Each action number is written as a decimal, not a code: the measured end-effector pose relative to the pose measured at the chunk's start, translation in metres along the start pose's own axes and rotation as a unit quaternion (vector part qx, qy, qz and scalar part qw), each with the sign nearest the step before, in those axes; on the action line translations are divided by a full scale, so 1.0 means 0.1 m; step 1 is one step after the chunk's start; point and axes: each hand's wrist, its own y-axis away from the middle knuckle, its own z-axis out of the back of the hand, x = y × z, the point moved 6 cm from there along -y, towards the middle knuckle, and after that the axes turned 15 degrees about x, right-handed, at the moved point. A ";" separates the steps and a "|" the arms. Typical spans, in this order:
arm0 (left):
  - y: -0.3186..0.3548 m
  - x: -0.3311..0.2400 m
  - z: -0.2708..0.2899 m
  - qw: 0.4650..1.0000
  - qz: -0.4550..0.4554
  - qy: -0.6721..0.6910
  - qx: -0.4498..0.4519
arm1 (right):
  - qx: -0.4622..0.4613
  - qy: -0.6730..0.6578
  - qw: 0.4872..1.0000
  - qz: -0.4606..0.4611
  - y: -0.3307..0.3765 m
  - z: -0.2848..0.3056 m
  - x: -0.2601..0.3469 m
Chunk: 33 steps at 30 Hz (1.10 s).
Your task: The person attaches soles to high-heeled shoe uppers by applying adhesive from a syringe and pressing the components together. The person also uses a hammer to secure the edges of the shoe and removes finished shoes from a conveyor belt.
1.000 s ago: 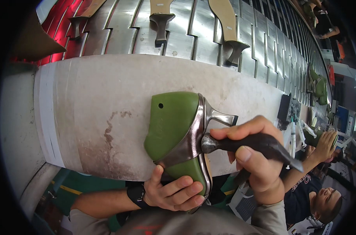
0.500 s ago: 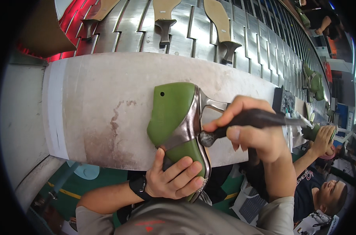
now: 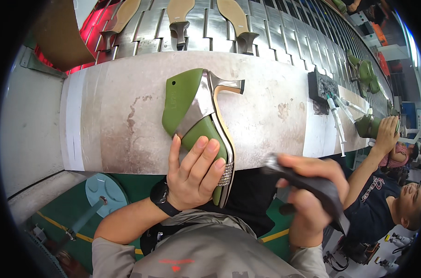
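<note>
Head view, as I see it from close by: the left hand (image 3: 192, 173), half open with fingers parted and thumb hidden, grips the toe half of a green last (image 3: 185, 99) wearing a metallic sandal (image 3: 199, 109); the heel (image 3: 231, 85) stands beyond its fingertips, above the worktop (image 3: 266, 120). Right of it, apart from the sandal, the blurred right hand (image 3: 312, 194) curls closed around a dark hammer (image 3: 331, 204). Beyond that hand lie syringes (image 3: 338, 123)

floor (image 3: 137, 186): green, yellow stripes (image 3: 276, 235) | 1 blue stool (image 3: 114, 189) | slatted metal conveyor (image 3: 271, 38) | white light (image 3: 413, 48)
</note>
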 end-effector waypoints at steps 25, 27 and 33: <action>-1.73 -0.24 0.79 0.949 -0.134 0.276 0.066 | -0.064 -0.021 0.996 0.058 0.01 0.24 0.25; -1.76 -0.25 0.77 0.950 -0.130 0.273 0.081 | -0.099 -0.037 0.991 0.088 0.12 0.27 0.40; -1.77 -0.32 0.76 0.947 -0.135 0.271 0.106 | -0.130 -0.001 0.987 0.090 0.34 0.20 0.79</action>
